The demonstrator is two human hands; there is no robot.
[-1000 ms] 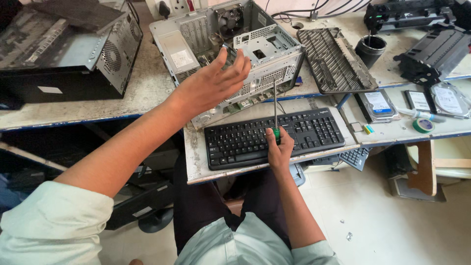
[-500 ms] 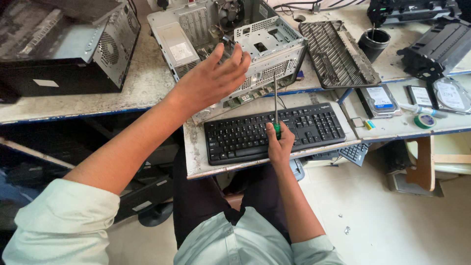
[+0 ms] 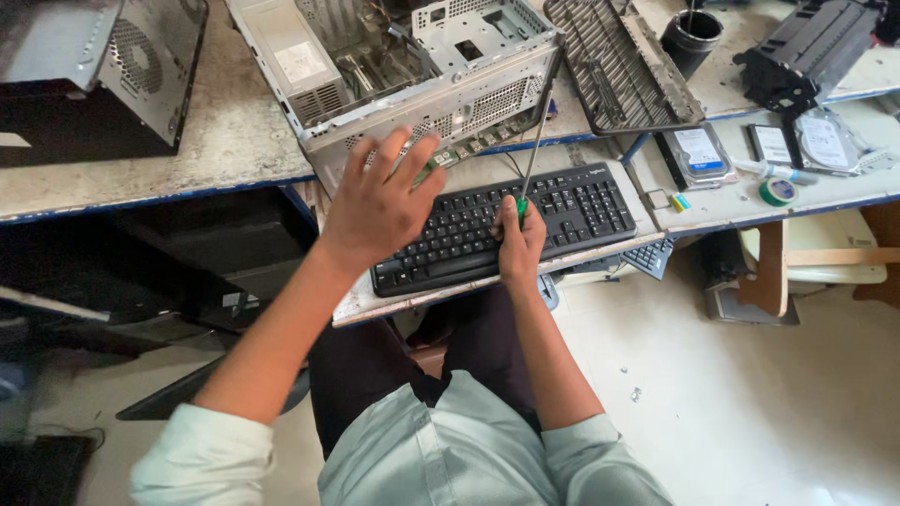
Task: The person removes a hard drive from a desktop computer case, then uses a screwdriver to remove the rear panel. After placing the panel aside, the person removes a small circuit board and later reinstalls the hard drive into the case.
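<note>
A person's right hand (image 3: 518, 245) keeps a closed grip on a green-handled screwdriver (image 3: 534, 150) above a black keyboard (image 3: 581, 201). The left hand (image 3: 380, 201), fingers spread wide and holding nothing, hovers beside an open computer case (image 3: 487, 89) on the table (image 3: 225, 141).

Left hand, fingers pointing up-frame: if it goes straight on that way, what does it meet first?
Most likely the perforated metal side of the open computer case. The left hand hovers just below it, fingertips near its lower edge; height above it is unclear.
</note>
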